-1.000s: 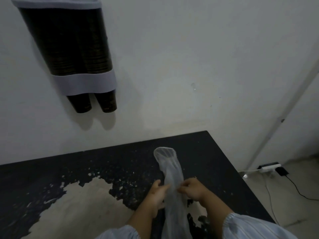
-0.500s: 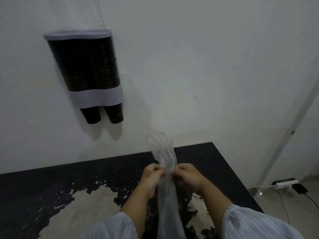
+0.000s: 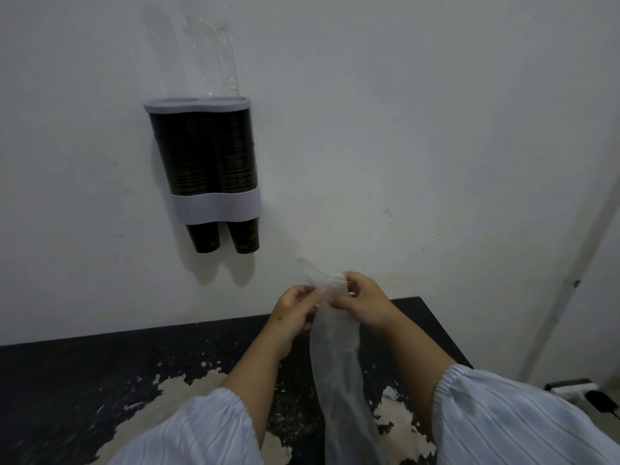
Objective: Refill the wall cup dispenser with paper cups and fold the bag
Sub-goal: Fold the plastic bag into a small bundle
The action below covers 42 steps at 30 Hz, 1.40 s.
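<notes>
The wall cup dispenser (image 3: 214, 211) hangs on the white wall at upper left, with two stacks of dark paper cups (image 3: 204, 156) filling its clear body and two cup bottoms poking out below its pale band. A clear tube rises above its lid. A long, thin, clear plastic bag (image 3: 339, 357) hangs down in front of me. My left hand (image 3: 293, 310) and my right hand (image 3: 360, 302) both pinch its upper end, close together, above the table's far edge.
A black table (image 3: 84, 374) with worn pale patches stands against the wall below my hands. On the floor at the right lie a white power strip (image 3: 570, 389) and a black plug. A pale pipe runs up the right wall.
Both hands have lifted the bag off the table and slid toward its top end, which has crumpled between the fingers. The view has tilted up, so the dispenser sits lower.
</notes>
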{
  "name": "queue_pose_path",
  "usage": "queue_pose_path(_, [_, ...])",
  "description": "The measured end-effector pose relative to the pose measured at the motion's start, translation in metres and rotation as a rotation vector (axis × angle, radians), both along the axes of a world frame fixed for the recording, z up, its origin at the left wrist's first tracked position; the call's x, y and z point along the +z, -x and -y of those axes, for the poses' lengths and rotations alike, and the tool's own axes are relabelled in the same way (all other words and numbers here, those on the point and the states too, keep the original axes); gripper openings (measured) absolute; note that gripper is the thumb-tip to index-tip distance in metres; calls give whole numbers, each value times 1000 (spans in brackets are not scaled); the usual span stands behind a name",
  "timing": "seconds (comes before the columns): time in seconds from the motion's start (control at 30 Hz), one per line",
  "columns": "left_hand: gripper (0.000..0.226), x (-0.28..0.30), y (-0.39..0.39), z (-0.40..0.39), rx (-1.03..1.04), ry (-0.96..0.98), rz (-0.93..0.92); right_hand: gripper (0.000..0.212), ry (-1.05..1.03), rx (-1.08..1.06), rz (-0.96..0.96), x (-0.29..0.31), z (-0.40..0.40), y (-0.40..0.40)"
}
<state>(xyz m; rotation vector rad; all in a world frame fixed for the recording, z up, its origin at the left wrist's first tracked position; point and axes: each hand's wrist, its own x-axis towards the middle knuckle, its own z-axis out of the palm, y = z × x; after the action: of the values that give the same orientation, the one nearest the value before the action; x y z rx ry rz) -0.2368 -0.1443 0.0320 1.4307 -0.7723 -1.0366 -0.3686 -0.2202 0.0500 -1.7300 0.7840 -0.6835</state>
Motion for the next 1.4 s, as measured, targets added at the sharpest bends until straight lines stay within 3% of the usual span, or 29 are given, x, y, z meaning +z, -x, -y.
queue_pose_path(0.1, [41, 12, 0, 0, 128, 51, 28, 44, 19, 51, 31, 9, -8, 1])
queue_pose_path(0.2, [35, 22, 0, -6, 166, 95, 103, 49, -65, 84, 117, 13, -13, 2])
queue_pose_path(0.37, [23, 32, 6, -21, 132, 97, 203, 34, -164, 81, 245, 20, -19, 3])
queue_pose_path(0.5, [26, 37, 7, -29, 114, 27, 284, 9, -85, 24, 227, 21, -19, 5])
queue_pose_path(0.73, [28, 49, -1, -46, 25, 99, 320, 20, -155, -83, 384, 37, -20, 10])
queue_pose_path(0.87, [52, 55, -6, -47, -1, 188, 271, 24, 15, -44, 213, 45, -24, 6])
queue_pose_path(1.03, [2, 70, -14, -41, 138, 279, 343, 9, -78, 23, 327, 55, -29, -2])
queue_pose_path(1.17, [4, 82, -30, -46, 114, 250, 374, 10, -114, 6, 310, 65, -22, 1])
queue_pose_path(1.4, [17, 110, -42, -39, 219, 361, 207, 11, -73, -35, 331, 89, -14, -10])
